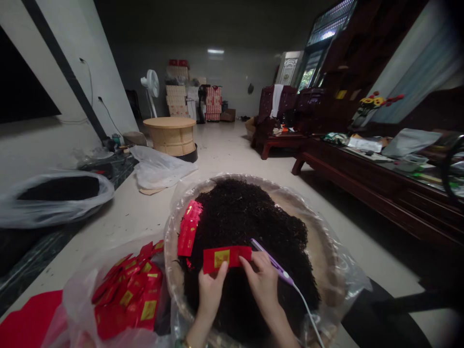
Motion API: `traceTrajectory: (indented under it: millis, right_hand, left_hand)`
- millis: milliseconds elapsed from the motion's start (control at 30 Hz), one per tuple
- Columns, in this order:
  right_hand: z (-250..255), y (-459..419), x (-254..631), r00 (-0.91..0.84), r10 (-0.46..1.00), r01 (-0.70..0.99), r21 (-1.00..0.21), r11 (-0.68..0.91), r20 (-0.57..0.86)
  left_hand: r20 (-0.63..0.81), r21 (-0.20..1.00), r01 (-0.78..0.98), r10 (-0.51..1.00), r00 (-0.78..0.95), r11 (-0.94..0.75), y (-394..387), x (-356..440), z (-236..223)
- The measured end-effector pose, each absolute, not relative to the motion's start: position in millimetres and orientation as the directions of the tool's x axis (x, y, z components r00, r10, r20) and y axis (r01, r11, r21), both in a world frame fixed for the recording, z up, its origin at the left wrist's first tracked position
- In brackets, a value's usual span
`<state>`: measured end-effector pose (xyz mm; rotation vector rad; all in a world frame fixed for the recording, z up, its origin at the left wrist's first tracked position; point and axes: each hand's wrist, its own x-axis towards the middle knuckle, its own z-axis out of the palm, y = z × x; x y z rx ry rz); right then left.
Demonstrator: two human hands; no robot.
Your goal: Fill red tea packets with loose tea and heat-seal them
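Observation:
My left hand (211,289) and my right hand (264,280) both pinch a small red packet with a gold square (226,257), held flat over a heap of dark loose tea leaves (246,222). The right hand also grips a purple pen-shaped tool (272,262) with a white cord trailing to the lower right. The leaves fill a wide round basket lined with clear plastic (322,237). A stack of red packets (188,229) lies on the left side of the heap.
A clear bag of several filled red packets (126,295) sits at lower left. Another plastic bag with dark leaves (58,195) lies at far left. A dark wooden bench (380,193) runs along the right. A round wooden tub (170,135) and fan (151,87) stand farther back.

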<state>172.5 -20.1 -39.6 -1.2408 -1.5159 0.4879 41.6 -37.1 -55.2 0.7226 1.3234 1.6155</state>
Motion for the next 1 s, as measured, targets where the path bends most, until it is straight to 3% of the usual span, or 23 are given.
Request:
traceTrajectory:
  millis: [133, 267, 433, 633, 733, 900, 1000]
  right_hand:
    - [-40, -22, 176, 0.068, 0.899, 0.387, -0.842, 0.376, 0.433]
    - [-41, -24, 177, 0.020, 0.961, 0.288, -0.922, 0.260, 0.278]
    - [-32, -27, 182, -0.023, 0.973, 0.290, -0.930, 0.228, 0.232]
    - [-20, -31, 182, -0.228, 0.970, -0.001, -0.996, 0.090, 0.088]
    - [-24, -31, 180, -0.322, 0.947, -0.039, -0.999, -0.009, 0.004]
    - [-49, -31, 176, -0.115, 0.993, -0.035, -0.999, -0.032, -0.028]
    - [-52, -30, 174, -0.114, 0.993, -0.101, -0.994, -0.036, -0.025]
  left_hand:
    - [-0.138, 0.924, -0.381, 0.908, -0.396, -0.026, -32, 28, -54]
    - [-0.189, 0.912, -0.409, 0.912, -0.363, 0.027, -31, 25, -52]
    - [-0.219, 0.877, -0.477, 0.933, -0.285, 0.060, -33, 29, -51]
    - [-0.196, 0.878, -0.473, 0.955, -0.223, 0.070, -35, 25, -46]
    - [-0.216, 0.897, -0.424, 0.961, -0.172, 0.126, -36, 22, -45]
    - [-0.248, 0.886, -0.428, 0.963, -0.110, 0.179, -36, 19, -43]
    - [-0.251, 0.887, -0.421, 0.964, -0.091, 0.192, -35, 17, -41]
